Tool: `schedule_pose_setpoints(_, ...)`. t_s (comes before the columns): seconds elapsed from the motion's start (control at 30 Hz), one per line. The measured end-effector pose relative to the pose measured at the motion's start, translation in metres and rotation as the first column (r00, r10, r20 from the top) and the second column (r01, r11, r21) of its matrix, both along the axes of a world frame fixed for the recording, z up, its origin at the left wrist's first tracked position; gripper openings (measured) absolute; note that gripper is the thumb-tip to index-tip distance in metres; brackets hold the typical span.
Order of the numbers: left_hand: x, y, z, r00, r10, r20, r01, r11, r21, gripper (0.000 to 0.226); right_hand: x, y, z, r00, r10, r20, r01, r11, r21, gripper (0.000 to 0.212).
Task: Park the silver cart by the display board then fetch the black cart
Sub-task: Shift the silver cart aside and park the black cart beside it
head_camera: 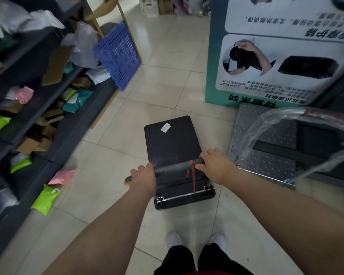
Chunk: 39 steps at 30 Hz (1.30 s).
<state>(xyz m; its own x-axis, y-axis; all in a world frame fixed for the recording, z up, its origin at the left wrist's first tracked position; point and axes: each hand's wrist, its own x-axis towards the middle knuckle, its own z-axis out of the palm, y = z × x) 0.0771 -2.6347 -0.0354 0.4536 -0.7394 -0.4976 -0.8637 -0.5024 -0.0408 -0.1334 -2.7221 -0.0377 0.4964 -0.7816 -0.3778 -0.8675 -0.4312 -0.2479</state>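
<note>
In the aisle between shelves (28,108) and display board (276,56), black cart (171,143) sits mid-floor, deck empty except a small white label (165,127). Left hand (145,178) is wrapped around the left end of the handle (177,166), fingers curled closed on it. Right hand (213,165) is closed over the right end, thumb under the bar. Red strap (192,175) hangs from the handle between the hands.

Silver cart (266,145) is parked at right, its front edge touching or just beside the board's base, handle still wrapped in clear plastic. Parking looks done; fetch step is in hand.

Handling guess: black cart is small, rigid and unloaded, so light and quick to roll on smooth tile; may swing or skate if pushed one-sided. Padded handle looks like a good non-slip hold, and the two-hand grip at the ends gives steering control. Hinge at the handle base suggests it folds, so push low and forward, not down.

Containers: shelves hold loose mailer bags (green, pink, teal) and brown boxes, untidy; some bags lie on the floor near the shelf foot. Blue perforated panel (117,54) leans on the shelf end. Keep the cart off both.
</note>
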Motion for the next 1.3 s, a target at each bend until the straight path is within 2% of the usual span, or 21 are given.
schedule_pose_setpoints(0.2,-0.029,-0.023,0.004,0.996,-0.088,-0.018,0.088,0.996,-0.020,0.032,-0.036,-0.003,-0.006,0.997,-0.076,0.015,0.077,0.996,-0.046,0.042)
schedule_pose_setpoints(0.4,-0.040,-0.062,0.008,0.986,-0.157,-0.051,0.157,0.988,-0.002,0.028,-0.048,-0.029,-0.004,0.982,-0.188,0.006,0.188,0.982,0.002,0.042)
schedule_pose_setpoints(0.63,-0.010,-0.125,0.008,0.963,-0.263,-0.050,0.265,0.964,0.033,0.025,-0.023,-0.073,-0.001,0.955,-0.297,-0.002,0.297,0.952,0.072,0.043)
schedule_pose_setpoints(0.77,0.016,-0.167,0.009,0.935,-0.354,-0.013,0.354,0.934,0.047,0.026,0.002,-0.090,-0.005,0.944,-0.330,-0.017,0.330,0.944,0.012,0.043)
schedule_pose_setpoints(1.1,0.020,-0.259,0.008,0.852,-0.522,-0.043,0.523,0.852,0.022,0.028,0.006,-0.137,-0.007,0.831,-0.556,0.012,0.556,0.831,0.025,0.040)
schedule_pose_setpoints(1.3,0.001,-0.294,0.006,0.847,-0.530,-0.025,0.531,0.847,0.024,0.031,-0.010,-0.169,-0.009,0.809,-0.587,0.032,0.586,0.809,0.036,0.038)
